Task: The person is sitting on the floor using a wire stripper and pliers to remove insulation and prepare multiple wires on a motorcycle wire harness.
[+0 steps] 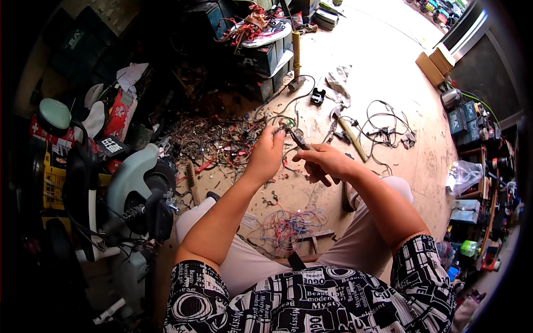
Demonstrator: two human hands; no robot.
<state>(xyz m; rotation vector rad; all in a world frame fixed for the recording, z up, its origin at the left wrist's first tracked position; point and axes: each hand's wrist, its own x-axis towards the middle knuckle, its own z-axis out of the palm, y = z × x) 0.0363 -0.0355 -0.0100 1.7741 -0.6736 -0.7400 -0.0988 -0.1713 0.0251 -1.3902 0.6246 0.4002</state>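
My right hand (325,161) is closed around a pair of pliers (300,141), whose dark jaws point up and to the left. Close beside the jaws, my left hand (268,149) pinches the end of a dark cable (298,114) between thumb and fingers. A small dark piece at the fingertips is too small to name. The jaws reach the cable end, but whether they grip it cannot be seen. Below both hands, a tangle of thin red and blue wires (294,226) lies on the floor between my legs.
A heap of wire scraps (214,139) spreads to the left. A hammer (351,136) and a looped black cable (383,119) lie right. Stacked batteries (266,60) stand ahead, a grey scooter part (130,180) at left, and a cluttered shelf (483,188) at far right.
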